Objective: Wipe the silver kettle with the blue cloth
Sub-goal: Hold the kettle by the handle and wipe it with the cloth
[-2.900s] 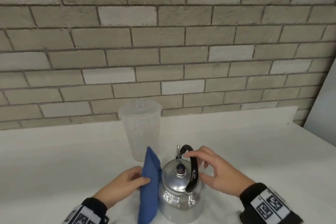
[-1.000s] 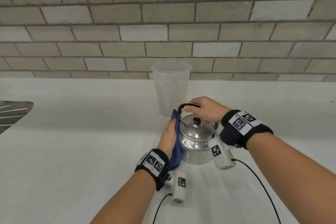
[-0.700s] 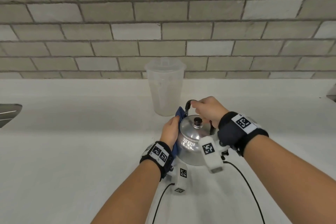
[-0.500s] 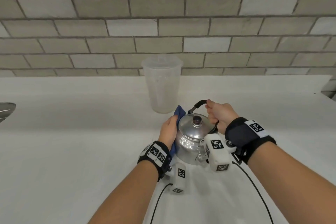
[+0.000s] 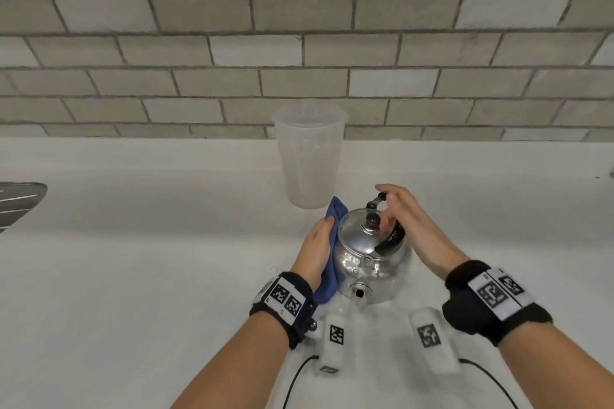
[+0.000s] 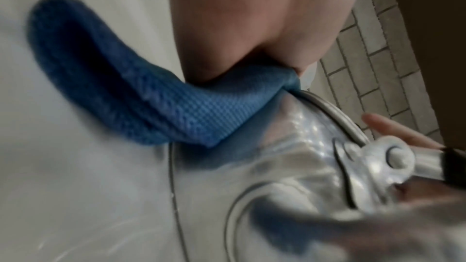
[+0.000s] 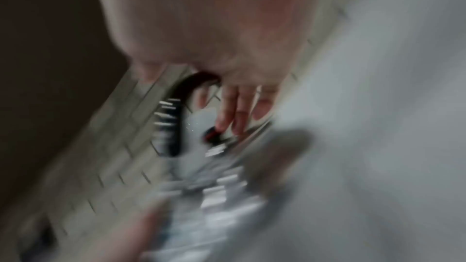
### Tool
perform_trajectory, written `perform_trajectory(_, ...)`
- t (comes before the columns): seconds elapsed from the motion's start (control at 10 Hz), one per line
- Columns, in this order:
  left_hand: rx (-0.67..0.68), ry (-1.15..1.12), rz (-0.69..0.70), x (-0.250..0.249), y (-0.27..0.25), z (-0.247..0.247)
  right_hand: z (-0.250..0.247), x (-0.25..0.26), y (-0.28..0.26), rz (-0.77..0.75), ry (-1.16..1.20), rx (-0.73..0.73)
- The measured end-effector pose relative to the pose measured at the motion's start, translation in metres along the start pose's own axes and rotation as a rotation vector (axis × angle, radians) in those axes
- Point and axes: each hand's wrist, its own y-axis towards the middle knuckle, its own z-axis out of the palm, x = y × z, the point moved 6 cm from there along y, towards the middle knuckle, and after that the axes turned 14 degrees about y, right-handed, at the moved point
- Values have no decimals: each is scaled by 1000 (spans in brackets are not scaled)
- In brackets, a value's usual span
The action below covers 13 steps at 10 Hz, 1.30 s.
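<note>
On the counter (image 5: 166,276) our aluminium kettle (image 5: 368,262) stands upright, spout (image 5: 359,292) toward us, handle (image 5: 390,241) running front to back. Our left hand (image 5: 315,252) presses a blue cloth (image 5: 327,289) flat against its side; our right hand (image 5: 412,226) lies relaxed over the handle.

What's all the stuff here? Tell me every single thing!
counter: one, white, across the whole lower view.
brick wall: one, grey-beige, behind the counter.
kettle: one, shiny silver with a black handle, mid-counter, spout facing the person.
cloth: one, blue, pressed on the kettle's left side.
jug: one, clear plastic with a lid, behind the kettle by the wall.
sink drainer: one, dark metal, far left edge.
wristbands: two, black with marker tags, one per wrist.
wrist cameras: two, white, hanging by the wrists.
left hand: one, flat on the cloth.
right hand: one, over the handle, fingers at the lid knob.
</note>
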Motion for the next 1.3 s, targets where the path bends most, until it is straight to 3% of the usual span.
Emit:
perform_trajectory(0.1, 13, -57, -38, -2, 4, -3, -22, -4, -3, -39, -633, 284)
perform_trajectory(0.2, 26, -69, -83, -2, 10, -4, -36, -4, 5, -79, -885, 384)
perform_trajectory(0.3, 40, -75, -106, 2, 13, -3, -26, 8, 10, -292, -957, 458)
perform_trajectory(0.4, 46, -114, -157, 9, 12, -4, -17, 15, 14, -391, -1039, 421)
perform_trajectory(0.5, 71, -200, -210, 12, 8, -3, -9, 13, 15, -417, -974, 311)
perform_trajectory(0.7, 103, -416, -233, 14, -1, -4, 2, 8, 23, -379, -937, 83)
perform_trajectory(0.9, -1, -614, -318, 29, -10, -5, 2, 12, 30, -361, -1080, -182)
perform_trajectory(1.0, -96, -476, -87, 23, 5, 5, 3, 14, 34, -331, -1144, -241)
perform_trajectory(1.1, -1145, -276, -165, 66, -13, -20, 4, 14, 36, -301, -1112, -279)
perform_trajectory(1.2, -345, -181, 21, 19, 9, 46, 7, 16, 37, -285, -1051, -253)
perform_trajectory(1.3, -235, -135, 140, 10, 8, 56, 6, 18, 38, -271, -1043, -243)
